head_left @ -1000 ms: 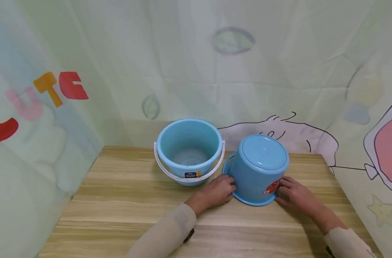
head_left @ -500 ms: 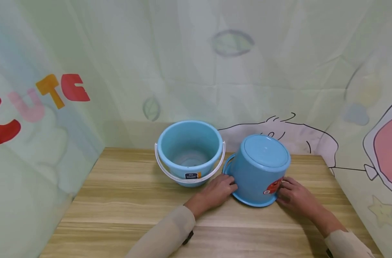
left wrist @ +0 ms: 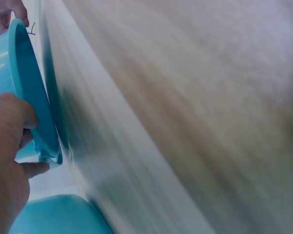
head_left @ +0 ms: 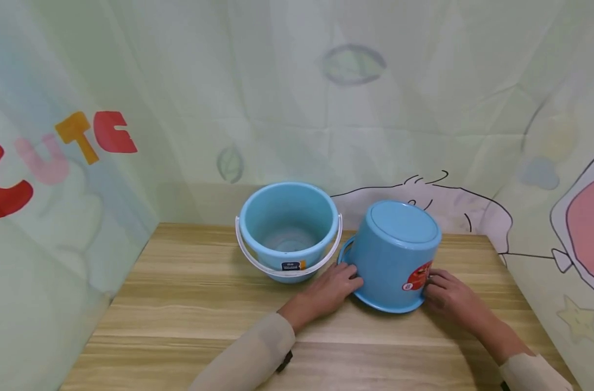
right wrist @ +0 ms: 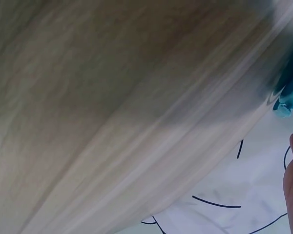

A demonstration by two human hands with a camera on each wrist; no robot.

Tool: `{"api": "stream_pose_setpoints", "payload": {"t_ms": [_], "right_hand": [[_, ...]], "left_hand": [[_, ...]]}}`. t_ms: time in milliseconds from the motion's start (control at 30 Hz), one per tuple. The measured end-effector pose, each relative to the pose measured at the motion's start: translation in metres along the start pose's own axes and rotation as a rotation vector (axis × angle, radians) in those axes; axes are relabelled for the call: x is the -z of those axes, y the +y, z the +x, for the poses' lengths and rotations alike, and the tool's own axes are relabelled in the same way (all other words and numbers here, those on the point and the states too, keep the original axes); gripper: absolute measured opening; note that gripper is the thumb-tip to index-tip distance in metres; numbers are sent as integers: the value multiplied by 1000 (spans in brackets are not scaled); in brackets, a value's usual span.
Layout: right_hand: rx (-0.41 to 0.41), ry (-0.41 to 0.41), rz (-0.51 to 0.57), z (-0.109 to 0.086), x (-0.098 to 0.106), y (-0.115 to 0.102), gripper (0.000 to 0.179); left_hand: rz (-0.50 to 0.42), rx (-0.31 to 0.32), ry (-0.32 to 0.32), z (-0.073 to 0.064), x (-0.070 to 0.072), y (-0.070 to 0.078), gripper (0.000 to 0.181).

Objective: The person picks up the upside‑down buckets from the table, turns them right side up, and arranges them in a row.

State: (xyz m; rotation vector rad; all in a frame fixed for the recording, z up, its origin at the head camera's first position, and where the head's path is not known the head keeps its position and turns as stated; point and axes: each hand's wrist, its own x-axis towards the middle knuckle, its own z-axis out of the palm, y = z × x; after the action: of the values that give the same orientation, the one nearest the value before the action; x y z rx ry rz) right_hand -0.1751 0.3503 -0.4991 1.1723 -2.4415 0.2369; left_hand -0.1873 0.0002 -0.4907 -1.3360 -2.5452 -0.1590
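Upturned blue bucket (head_left: pixel 392 260) on the right half of a wood-grain table (head_left: pixel 179 309), base up and body tilted; the left wrist view looks partly into its opening, facing the tabletop. Left hand (head_left: pixel 328 290) at the bucket's left side, fingers curled in a narrow hold on the rim close to the handle joint. Right hand (head_left: pixel 453 298) across on the right, fingers bent round the rim beside a red sticker (head_left: pixel 416 276); only an edge of this hand enters the right wrist view. Bucket's own blue handle (head_left: pixel 340 253) loops out at its left, just behind the left hand. Second blue bucket (head_left: pixel 288 225) stands upright just beside, to the left, mouth up, white handle (head_left: pixel 288 273) hanging across its front below a dark label (head_left: pixel 291 266). Pale sleeves (head_left: pixel 248 353) on both arms. Printed cloth (head_left: pixel 277 119) backs the table, lettered CUTE at left.
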Motion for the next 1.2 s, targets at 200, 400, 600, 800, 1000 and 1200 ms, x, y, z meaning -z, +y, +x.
{"api": "stream_pose_setpoints", "payload": {"t_ms": [200, 400, 600, 800, 1000, 1200], "right_hand": [[-12, 30, 32, 2, 2, -4, 39], [-15, 45, 40, 2, 3, -6, 31], [-12, 135, 8, 1, 1, -8, 51], [-37, 184, -7, 0, 3, -11, 53], [-75, 209, 28, 0, 9, -15, 53], [-75, 267, 64, 1, 17, -17, 48]], "left_hand": [[-62, -7, 100, -3, 1, -3, 15], [-87, -5, 153, -5, 4, -3, 15], [-108, -25, 239, -5, 2, -3, 15], [-115, -20, 284, -5, 4, 0, 17], [-133, 0, 291, -6, 10, 2, 17], [-113, -14, 328, -3, 18, 5, 18]]}}
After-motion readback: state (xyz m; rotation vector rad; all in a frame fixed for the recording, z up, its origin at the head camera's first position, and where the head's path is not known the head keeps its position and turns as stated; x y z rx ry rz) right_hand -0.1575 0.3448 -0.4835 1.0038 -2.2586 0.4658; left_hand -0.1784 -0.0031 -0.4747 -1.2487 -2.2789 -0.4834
